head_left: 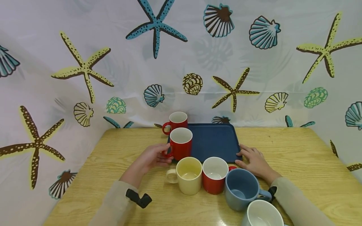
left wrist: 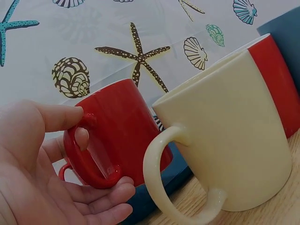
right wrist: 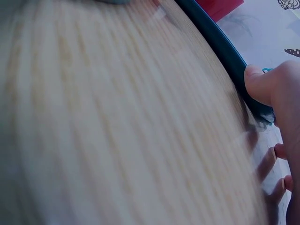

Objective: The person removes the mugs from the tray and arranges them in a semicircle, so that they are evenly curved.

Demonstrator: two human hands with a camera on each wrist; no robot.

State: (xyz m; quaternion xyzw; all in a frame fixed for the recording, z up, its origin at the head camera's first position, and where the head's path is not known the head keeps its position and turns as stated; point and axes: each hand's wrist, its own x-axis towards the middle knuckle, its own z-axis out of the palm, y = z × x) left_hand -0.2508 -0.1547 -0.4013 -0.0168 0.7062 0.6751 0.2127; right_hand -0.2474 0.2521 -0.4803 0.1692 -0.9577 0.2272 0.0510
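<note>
My left hand (head_left: 154, 157): fingers curled round the handle of a red mug, thumb at its top, fingers below
Held red mug (head_left: 181, 147): upright, white inside, at the near left corner of the tray; I cannot tell whether its base bears on it
My right hand (head_left: 253, 161): loosely open, gripping nothing, fingers relaxed, thumb touching the tray at its near right corner
Blue tray (head_left: 213, 142): dark, flat on the wooden table (head_left: 297, 157)
Far red mug (head_left: 178, 120): just behind the held one, at the tray's far left, handle to the left
Yellow mug (head_left: 189, 177): on the table before the tray, handle to the left
Near red mug (head_left: 214, 180): just right of the yellow one, handle to the right
Blue mug (head_left: 240, 193): next rightward and nearer me, handle to the right
White-lined mug (head_left: 264, 215): nearest me, cut off by the lower edge of my head view
Sleeves (head_left: 113, 201): beige, a black device at each wrist
Backdrop (head_left: 183, 47): pale cloth with starfish and shells
</note>
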